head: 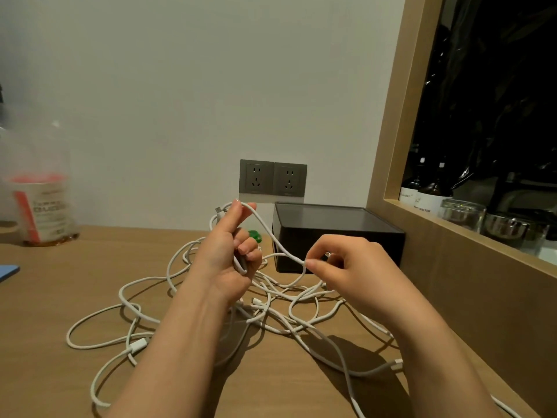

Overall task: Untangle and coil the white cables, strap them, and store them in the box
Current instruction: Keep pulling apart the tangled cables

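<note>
A tangle of white cables (156, 300) sprawls over the wooden table in front of me. My left hand (229, 251) is raised above the heap and grips one cable, with a loop passing over its forefinger and a plug end sticking up behind it. From there the same cable (268, 230) sags to my right hand (340, 263), which pinches it between thumb and forefinger. The black box (337, 236) stands shut just behind my right hand, against the wall. A small green thing (255, 236), perhaps a strap, peeks out behind my left fingers.
Two grey wall sockets (272, 178) sit above the box. A clear bag holding a red-and-white cup (42, 203) stands at the far left. A wooden window sill (470, 245) with bottles and glasses borders the right. A blue item (7, 271) lies at the left edge.
</note>
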A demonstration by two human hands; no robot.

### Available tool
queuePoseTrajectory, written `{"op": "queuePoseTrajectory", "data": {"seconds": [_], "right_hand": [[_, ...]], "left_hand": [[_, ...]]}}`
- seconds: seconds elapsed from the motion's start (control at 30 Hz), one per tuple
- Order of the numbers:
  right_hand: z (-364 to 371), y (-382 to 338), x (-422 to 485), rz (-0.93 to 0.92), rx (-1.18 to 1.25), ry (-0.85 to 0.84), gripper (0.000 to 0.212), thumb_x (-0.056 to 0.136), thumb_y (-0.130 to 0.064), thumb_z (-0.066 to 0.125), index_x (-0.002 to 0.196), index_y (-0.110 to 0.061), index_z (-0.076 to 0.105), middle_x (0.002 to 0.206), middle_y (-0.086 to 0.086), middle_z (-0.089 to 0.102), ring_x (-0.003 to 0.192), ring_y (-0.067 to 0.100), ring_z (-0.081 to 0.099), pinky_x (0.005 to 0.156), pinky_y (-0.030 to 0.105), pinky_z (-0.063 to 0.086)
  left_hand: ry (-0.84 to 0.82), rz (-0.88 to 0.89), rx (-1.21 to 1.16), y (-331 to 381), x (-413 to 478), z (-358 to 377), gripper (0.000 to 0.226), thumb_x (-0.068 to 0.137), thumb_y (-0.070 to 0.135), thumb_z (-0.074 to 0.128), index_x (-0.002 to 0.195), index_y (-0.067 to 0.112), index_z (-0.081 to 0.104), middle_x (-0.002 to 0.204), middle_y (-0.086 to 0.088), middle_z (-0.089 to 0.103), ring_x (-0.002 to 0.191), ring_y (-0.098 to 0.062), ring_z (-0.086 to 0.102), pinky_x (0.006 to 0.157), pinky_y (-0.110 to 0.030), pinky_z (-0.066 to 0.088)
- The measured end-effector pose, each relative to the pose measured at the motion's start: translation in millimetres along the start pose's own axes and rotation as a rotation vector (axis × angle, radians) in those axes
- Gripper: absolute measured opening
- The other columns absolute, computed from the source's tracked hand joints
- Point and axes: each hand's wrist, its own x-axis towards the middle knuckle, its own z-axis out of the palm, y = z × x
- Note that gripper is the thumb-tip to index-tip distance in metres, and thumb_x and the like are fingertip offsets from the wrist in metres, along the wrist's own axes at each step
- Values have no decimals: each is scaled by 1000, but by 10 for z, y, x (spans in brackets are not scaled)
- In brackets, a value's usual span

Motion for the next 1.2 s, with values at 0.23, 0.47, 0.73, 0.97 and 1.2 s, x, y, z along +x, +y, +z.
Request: {"op": "queuePoseTrajectory", "data": {"seconds": [0.23,0.47,0.73,0.97,1.2], "right_hand": [[36,-7,-1,-7,9,-111,5,91,-30,56,91,-34,59,75,-15,56,72,2,57,60,13,44],[76,22,14,32,26,-151,17,91,-30,56,105,-32,65,70,-15,58,64,-1,58,61,13,46],[46,117,-7,72,-48,-240,25,89,-40,56,88,-20,69,65,-5,59,60,5,54,64,27,50],[-182,86,-87,-65,25,-162,10,88,-37,56,79,-40,61,67,-11,58,67,-3,54,57,13,44],[-195,31,-89,-187,23,45,17,85,-39,55,94,-33,69,65,-23,56,75,-9,54,57,12,44]], "left_hand": [[21,41,83,-8,20,7,33,94,41,47,96,17,70,74,-1,62,71,-11,57,63,-21,48],[-44,-61,-282,30,15,25,29,96,39,45,86,15,58,69,-4,67,63,-15,68,63,-33,59],[239,224,-125,121,136,-100,19,98,35,44,88,22,53,50,8,36,36,-3,27,32,-15,23],[636,750,993,145,24,-190,18,99,33,37,101,16,38,73,2,43,60,-17,40,53,-31,25],[457,591,1674,-48,44,-191,31,101,35,27,115,11,41,70,3,43,56,-9,38,45,-25,23]]}}
